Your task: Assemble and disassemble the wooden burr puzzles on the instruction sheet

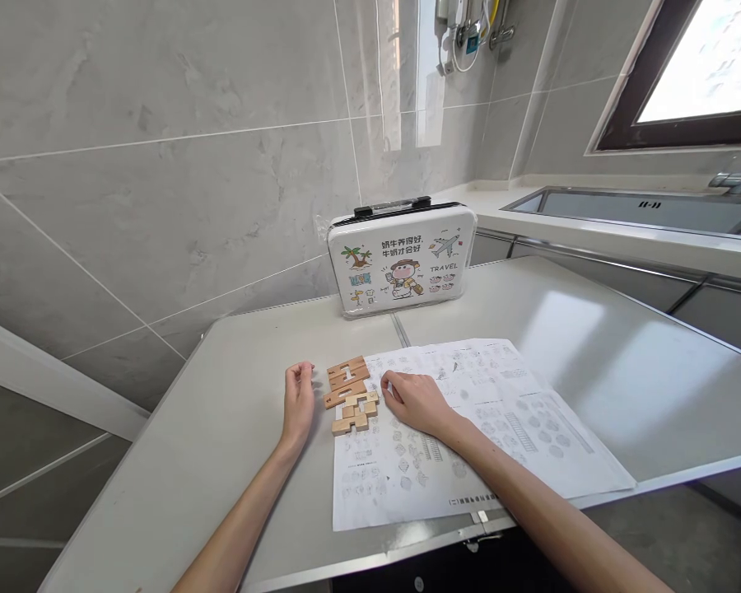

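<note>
My left hand point(299, 402) rests on the table, fingers loosely curled and nothing seen in them. Just right of it lie wooden puzzle pieces: a flat brown board with a cut-out slot point(336, 375), a narrower slotted brown piece point(333, 399) below it, and several pale notched wooden blocks point(349, 423) grouped together. On the other side of these pieces, my right hand point(418, 401) lies on the printed paper sheet point(395, 511). Its fingers are bent inward with no object showing; the palm side is hidden. Neither hand touches the wooden pieces.
A white cartoon-printed case point(401, 268) with a black handle stands upright at the back of the grey folding table point(247, 354), near the tiled wall. A seam crosses the tabletop. To the right are a counter with a sink point(630, 206) and a window.
</note>
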